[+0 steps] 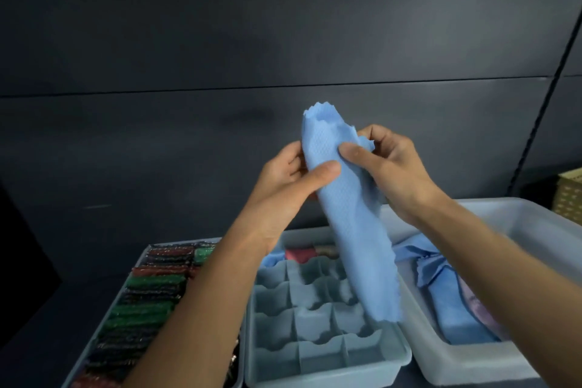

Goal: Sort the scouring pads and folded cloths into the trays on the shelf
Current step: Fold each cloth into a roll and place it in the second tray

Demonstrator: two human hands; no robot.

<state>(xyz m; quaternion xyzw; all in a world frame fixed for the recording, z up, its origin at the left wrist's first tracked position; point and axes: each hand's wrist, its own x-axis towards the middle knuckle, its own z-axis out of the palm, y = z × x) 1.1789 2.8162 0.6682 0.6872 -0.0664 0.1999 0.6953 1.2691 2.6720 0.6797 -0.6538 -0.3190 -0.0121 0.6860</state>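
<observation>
Both my hands grasp the blue cloth [343, 208] above the divided tray [315, 324], left hand [289, 179] wrapped round it, right hand [384, 164] pinching its edge. If my pinch slackens, the loose roll could unfurl and not fit a compartment.

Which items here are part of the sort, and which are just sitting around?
In the job: blue cloth, gripped by left hand and right hand; scouring pads; divided tray; clear bin of loose cloths.
Lying about: wicker basket at far right; dark wall panel.
</observation>
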